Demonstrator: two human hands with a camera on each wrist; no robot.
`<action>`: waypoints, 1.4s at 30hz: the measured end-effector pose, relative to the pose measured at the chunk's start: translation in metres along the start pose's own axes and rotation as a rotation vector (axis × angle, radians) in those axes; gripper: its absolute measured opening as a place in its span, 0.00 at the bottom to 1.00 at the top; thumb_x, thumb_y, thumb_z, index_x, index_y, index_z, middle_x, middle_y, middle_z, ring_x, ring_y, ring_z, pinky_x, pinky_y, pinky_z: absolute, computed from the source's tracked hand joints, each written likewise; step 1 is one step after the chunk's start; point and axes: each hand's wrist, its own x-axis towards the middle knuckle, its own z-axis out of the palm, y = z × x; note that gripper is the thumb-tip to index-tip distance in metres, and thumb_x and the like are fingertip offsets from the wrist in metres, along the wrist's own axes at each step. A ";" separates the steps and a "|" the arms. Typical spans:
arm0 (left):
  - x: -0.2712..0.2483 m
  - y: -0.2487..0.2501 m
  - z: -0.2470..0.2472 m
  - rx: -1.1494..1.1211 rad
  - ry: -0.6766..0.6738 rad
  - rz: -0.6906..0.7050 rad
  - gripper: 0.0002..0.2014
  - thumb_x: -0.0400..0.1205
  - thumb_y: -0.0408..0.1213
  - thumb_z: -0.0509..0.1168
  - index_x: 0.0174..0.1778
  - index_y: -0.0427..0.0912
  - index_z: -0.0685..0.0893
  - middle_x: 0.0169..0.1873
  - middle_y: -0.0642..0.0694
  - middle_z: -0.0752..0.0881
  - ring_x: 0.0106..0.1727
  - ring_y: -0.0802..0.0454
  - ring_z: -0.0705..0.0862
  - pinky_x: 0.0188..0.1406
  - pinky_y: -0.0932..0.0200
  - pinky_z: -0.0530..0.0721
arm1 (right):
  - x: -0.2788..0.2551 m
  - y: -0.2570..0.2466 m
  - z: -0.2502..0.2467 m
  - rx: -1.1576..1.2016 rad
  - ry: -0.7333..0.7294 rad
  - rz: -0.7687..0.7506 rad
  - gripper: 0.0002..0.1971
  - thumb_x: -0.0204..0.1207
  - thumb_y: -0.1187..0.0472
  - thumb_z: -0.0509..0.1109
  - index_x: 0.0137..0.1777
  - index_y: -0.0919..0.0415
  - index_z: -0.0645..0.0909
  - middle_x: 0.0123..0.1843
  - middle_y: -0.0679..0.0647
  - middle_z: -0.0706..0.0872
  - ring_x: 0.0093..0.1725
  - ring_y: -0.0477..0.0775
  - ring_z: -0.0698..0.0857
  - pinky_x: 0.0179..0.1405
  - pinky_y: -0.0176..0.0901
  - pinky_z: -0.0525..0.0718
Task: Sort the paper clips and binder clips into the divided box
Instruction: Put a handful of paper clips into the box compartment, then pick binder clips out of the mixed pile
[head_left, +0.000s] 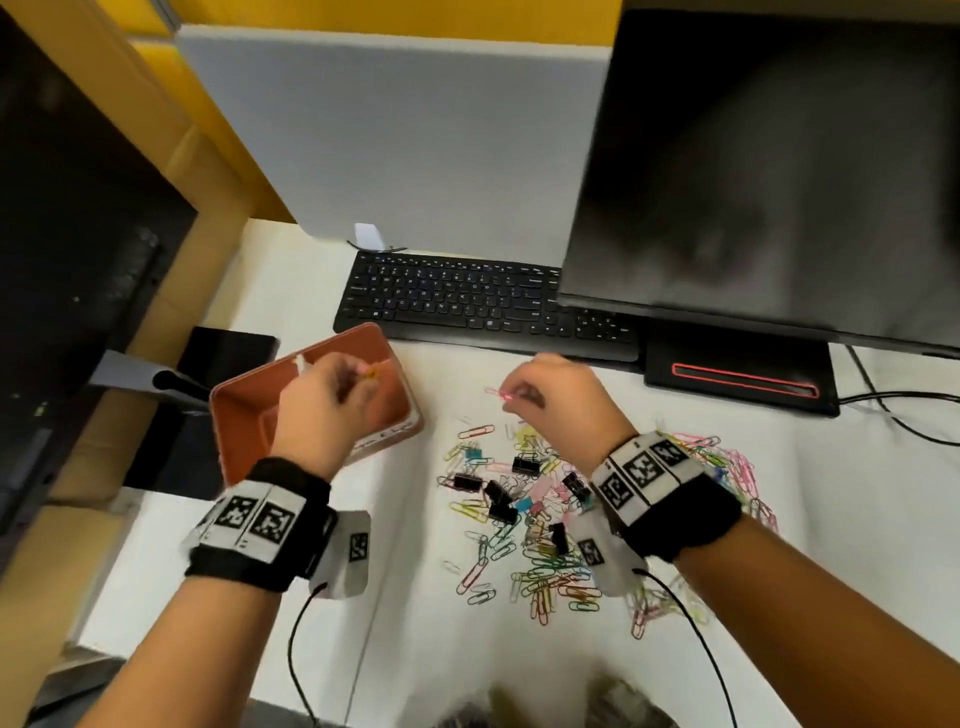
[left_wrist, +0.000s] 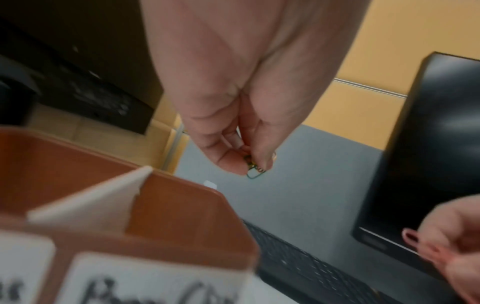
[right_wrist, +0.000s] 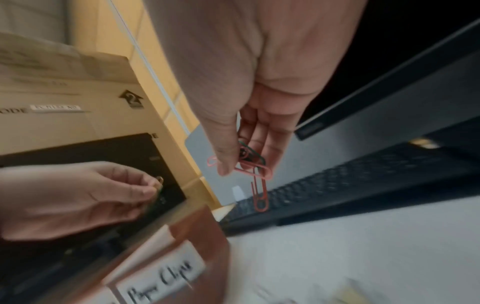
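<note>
A brown divided box (head_left: 244, 415) with a white divider (left_wrist: 103, 197) stands at the table's left; its front label reads "Paper Clips" (right_wrist: 161, 279). My left hand (head_left: 332, 395) hovers over the box's right compartment and pinches small paper clips (left_wrist: 253, 170) between thumb and fingers. My right hand (head_left: 550, 395) is raised to the right of the box, above the table, pinching a few linked pink and green paper clips (right_wrist: 257, 174). A mixed pile of coloured paper clips (head_left: 545, 561) and black binder clips (head_left: 467, 482) lies on the white table under my right wrist.
A black keyboard (head_left: 467, 301) lies just behind the box and hands. A dark monitor (head_left: 769, 171) on a black stand (head_left: 737, 374) fills the right rear. A grey panel (head_left: 389, 130) stands behind. Cardboard boxes (head_left: 171, 291) and a black device (head_left: 78, 260) sit left.
</note>
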 end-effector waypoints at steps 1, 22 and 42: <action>0.006 -0.007 -0.007 0.012 -0.003 -0.031 0.02 0.78 0.33 0.67 0.45 0.41 0.82 0.39 0.48 0.85 0.41 0.52 0.82 0.45 0.68 0.71 | 0.010 -0.015 0.004 0.031 0.012 -0.017 0.05 0.76 0.60 0.70 0.51 0.56 0.85 0.45 0.45 0.78 0.40 0.41 0.78 0.47 0.32 0.77; -0.039 -0.055 0.071 0.002 -0.475 0.174 0.15 0.81 0.32 0.59 0.64 0.42 0.78 0.60 0.44 0.81 0.55 0.52 0.81 0.55 0.70 0.72 | 0.049 0.024 0.071 -0.110 -0.161 0.236 0.15 0.77 0.61 0.67 0.63 0.54 0.79 0.60 0.52 0.82 0.56 0.51 0.81 0.61 0.44 0.78; -0.021 -0.058 0.124 0.199 -0.465 0.086 0.09 0.77 0.26 0.58 0.49 0.40 0.80 0.46 0.42 0.80 0.49 0.43 0.78 0.49 0.52 0.79 | 0.049 0.044 0.080 -0.210 -0.364 0.243 0.09 0.79 0.66 0.65 0.53 0.63 0.85 0.52 0.56 0.83 0.54 0.56 0.84 0.56 0.43 0.80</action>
